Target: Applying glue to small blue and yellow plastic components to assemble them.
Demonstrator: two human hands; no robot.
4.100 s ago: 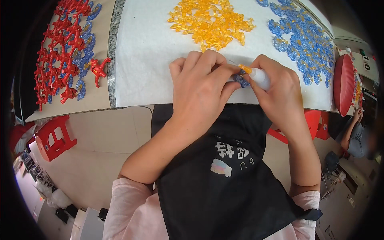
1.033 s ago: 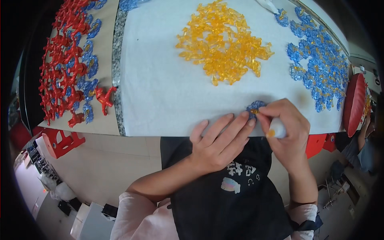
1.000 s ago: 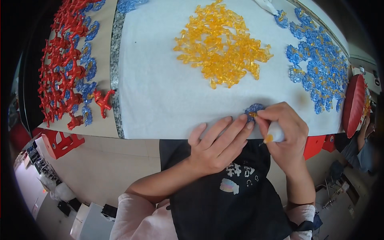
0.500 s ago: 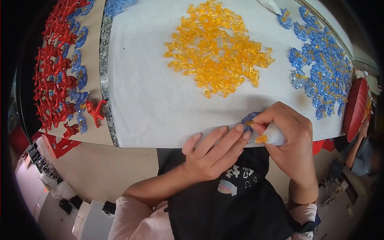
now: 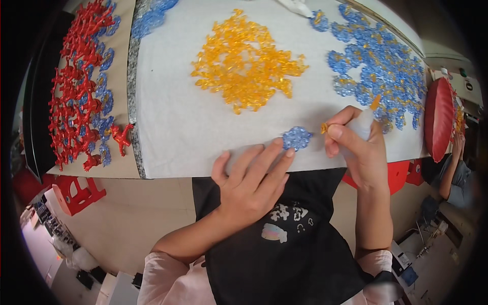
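My left hand lies flat at the near edge of the white cloth, its fingertips touching a small blue translucent plastic piece. My right hand grips a white squeeze bottle with an orange nozzle pointing up, and pinches a tiny orange piece between thumb and forefinger, just right of the blue piece.
A heap of orange pieces lies mid-cloth and a spread of blue pieces at the right. Red and blue pieces cover a board on the left. A red oval dish stands at the right, with another person's arm beyond.
My right hand has lifted the bottle off the blue piece and turned its nozzle upward. My left hand has spread flat, fingertips still on the blue piece.
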